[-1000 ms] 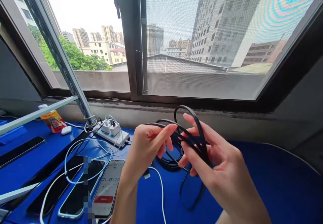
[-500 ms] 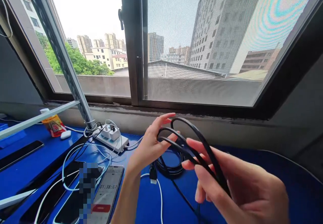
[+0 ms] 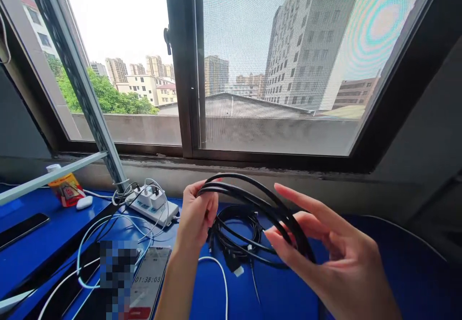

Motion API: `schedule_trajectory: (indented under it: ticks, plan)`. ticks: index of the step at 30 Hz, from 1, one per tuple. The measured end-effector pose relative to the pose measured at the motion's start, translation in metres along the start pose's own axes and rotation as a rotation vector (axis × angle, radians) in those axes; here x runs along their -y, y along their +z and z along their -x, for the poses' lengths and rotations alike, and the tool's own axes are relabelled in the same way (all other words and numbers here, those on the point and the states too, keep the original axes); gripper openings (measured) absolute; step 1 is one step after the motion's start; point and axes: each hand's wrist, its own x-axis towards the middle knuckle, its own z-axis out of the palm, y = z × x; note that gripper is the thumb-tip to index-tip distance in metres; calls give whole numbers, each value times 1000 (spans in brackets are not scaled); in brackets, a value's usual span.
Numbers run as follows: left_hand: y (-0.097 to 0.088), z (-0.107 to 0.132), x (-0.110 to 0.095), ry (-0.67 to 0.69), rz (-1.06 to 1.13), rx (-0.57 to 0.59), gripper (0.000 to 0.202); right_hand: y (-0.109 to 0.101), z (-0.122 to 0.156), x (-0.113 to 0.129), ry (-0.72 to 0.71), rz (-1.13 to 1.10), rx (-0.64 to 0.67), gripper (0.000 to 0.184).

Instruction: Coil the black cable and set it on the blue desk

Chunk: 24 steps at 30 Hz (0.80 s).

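A black cable (image 3: 249,197), bent into several loops, is held up above the blue table between my two hands. At the loops' left end, my left hand (image 3: 197,209) is closed around them. On the right, the loops pass between the thumb and curled fingers of my right hand (image 3: 339,257), whose index finger is stretched out and off the cable. Behind and below lies a coil of black cord (image 3: 258,236) on the table, partly covered by the held loops. Near it rests a black plug (image 3: 231,262) with a pale tip.
A white power strip (image 3: 164,214) with chargers stands by the wall, near a metal post (image 3: 86,89). Left lie a phone showing a timer (image 3: 153,272), a dark phone (image 3: 21,231), tangled white cables (image 3: 81,252), a white case (image 3: 84,202) and an orange-red pouch (image 3: 68,190).
My left hand has gone from spread fingers to a closed grip on the loops. My right index finger has lifted away from the cable. The view has shifted slightly.
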Motion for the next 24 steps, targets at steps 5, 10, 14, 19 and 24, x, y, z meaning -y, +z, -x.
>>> schedule_trajectory:
  ticks: [5,10,14,19,24]
  plan:
    - [5,8,-7,-67,203,59,61,12,-2,1,7,43,-71,26]
    - [13,7,8,-100,49,273,56,8,8,14,141,-144,-259,20]
    - [20,-1,28,-152,-265,415,39,-9,17,8,-19,-180,-150,23]
    - [25,-2,42,-458,-538,626,48,-17,22,-4,-151,-196,-181,28]
    - [20,-5,57,-593,-446,898,58,-9,17,1,-274,-136,-272,33]
